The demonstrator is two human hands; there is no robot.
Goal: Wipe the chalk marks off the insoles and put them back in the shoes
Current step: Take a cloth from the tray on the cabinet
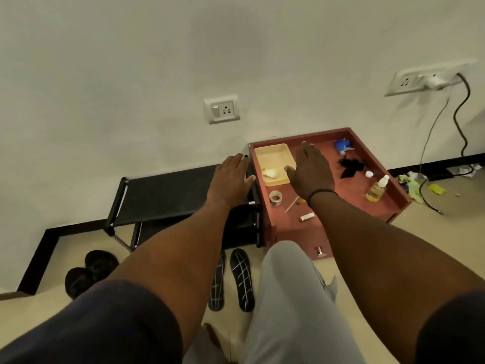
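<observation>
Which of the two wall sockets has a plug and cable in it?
The wide socket plate at the upper right: a white plug with a dark cable hangs from it. The small socket above the shoe rack has none.

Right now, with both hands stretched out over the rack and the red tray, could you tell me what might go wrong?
1. The right hand, open over the red wooden tray, could tip the clear spray bottle of yellowish liquid standing nearby.
2. The two black insoles with white chalk lines lie on the floor beside the grey-trousered knee; shifting it may smear or trap them.
3. The left hand is open over the black shoe rack, which might slide if leaned on.
</observation>
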